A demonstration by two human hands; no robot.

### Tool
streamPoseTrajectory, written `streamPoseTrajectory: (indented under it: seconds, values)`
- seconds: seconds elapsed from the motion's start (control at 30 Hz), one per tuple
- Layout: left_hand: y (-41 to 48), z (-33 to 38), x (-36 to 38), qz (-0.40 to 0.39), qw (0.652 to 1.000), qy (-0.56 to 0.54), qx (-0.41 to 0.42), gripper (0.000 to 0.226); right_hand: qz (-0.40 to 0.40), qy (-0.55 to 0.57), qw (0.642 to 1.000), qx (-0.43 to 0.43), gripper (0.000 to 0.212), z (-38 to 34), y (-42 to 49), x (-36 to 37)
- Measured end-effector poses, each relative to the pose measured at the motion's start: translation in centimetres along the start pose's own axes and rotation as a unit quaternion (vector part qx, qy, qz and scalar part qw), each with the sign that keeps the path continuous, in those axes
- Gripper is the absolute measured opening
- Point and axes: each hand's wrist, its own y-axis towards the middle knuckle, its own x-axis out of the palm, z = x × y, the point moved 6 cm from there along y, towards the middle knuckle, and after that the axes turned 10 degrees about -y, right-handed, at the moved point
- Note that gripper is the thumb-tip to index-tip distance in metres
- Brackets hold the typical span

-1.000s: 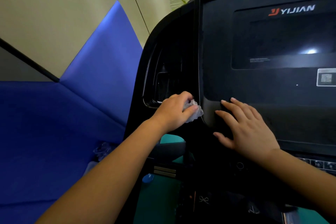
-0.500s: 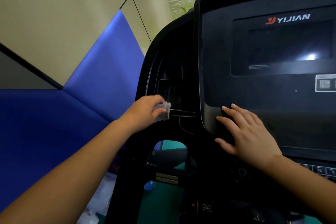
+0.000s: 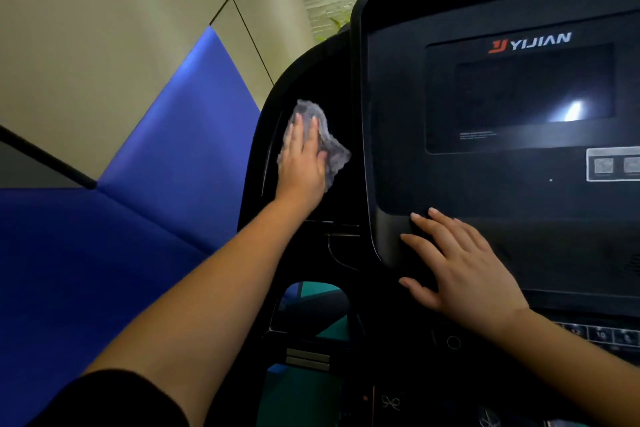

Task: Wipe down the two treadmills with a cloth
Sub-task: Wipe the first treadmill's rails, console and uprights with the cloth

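Observation:
A black treadmill console with a dark screen fills the right of the head view. My left hand lies flat with straight fingers on a small grey cloth, pressing it against the console's black left side panel. The cloth sticks out above and to the right of the fingers. My right hand rests flat on the lower left corner of the screen housing, fingers spread.
A blue padded wall and beige panels stand to the left. A row of buttons runs along the console at the lower right. Green floor shows below through the frame.
My left hand has slid the cloth up and to the left, from the recess's bottom edge onto the upper side panel, and its fingers have straightened. The right hand stays put.

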Motion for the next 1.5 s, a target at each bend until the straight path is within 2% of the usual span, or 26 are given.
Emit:
streamPoseTrajectory:
  seconds: [0.13,0.23,0.37,0.43,0.47,0.53,0.63,0.7,0.73,0.83,0.9,1.0,1.17,1.27,1.4,1.5]
  values:
    - [3.9,2.5,-0.9,-0.057,0.993,0.05,0.09,0.054,-0.003,0.001,1.0,0.001,0.063,0.0,0.0,0.1]
    - [5.1,4.0,-0.5,-0.091,0.985,0.09,0.118,0.057,-0.003,0.001,1.0,0.002,0.063,0.0,0.0,0.0]
    - [3.1,2.2,-1.6,-0.078,0.978,0.091,0.172,0.056,-0.004,0.003,1.0,0.002,0.063,0.0,0.0,0.1]
    - [1.3,0.0,-2.0,-0.08,0.986,0.057,0.133,0.053,-0.002,0.004,1.0,0.001,0.064,0.0,0.0,0.2]
    - [0.2,-1.1,-2.4,-0.092,0.991,0.05,0.088,0.051,-0.002,0.004,1.0,0.0,0.063,0.0,0.0,0.2]
    - [-1.7,-2.0,-3.1,-0.108,0.993,-0.04,0.0,0.049,-0.001,0.003,1.0,0.002,0.063,0.1,0.0,0.3]
    - [-4.2,-1.4,-4.9,-0.099,0.994,0.011,0.048,0.041,0.003,-0.002,1.0,-0.002,0.063,0.1,-0.1,0.4]
    - [-5.3,-1.4,-6.1,-0.03,0.996,0.039,0.071,0.045,0.004,0.001,1.0,0.001,0.062,0.1,-0.1,0.5]
    - [-5.7,-1.4,-6.0,-0.023,0.996,0.055,0.073,0.042,0.006,0.002,1.0,0.002,0.062,0.2,-0.1,0.5]
    - [-6.7,-1.7,-3.5,-0.105,0.983,0.146,0.032,0.03,0.006,-0.001,1.0,-0.003,0.063,0.1,-0.1,0.4]
    - [-7.1,-2.1,-2.3,-0.145,0.976,0.161,-0.015,0.032,0.007,0.0,1.0,-0.002,0.063,0.1,-0.1,0.5]
    - [-6.6,-2.7,-2.2,-0.111,0.988,0.09,-0.06,0.028,0.008,-0.001,1.0,0.0,0.062,0.1,-0.1,0.6]
    - [-4.1,-0.6,-2.4,0.02,0.991,-0.083,-0.1,0.03,0.016,-0.002,1.0,0.001,0.061,0.1,-0.1,0.5]
    - [-3.5,-0.3,-2.3,0.051,0.986,-0.111,-0.11,0.027,0.02,-0.002,1.0,0.001,0.061,0.0,-0.1,0.5]
    - [-4.3,-0.1,-1.6,-0.045,0.993,-0.095,-0.061,0.026,0.021,-0.001,1.0,0.002,0.061,0.0,-0.1,0.5]
    - [-5.6,-1.0,-1.1,-0.156,0.982,-0.089,-0.064,0.019,0.02,-0.002,1.0,0.003,0.062,0.0,0.0,0.5]
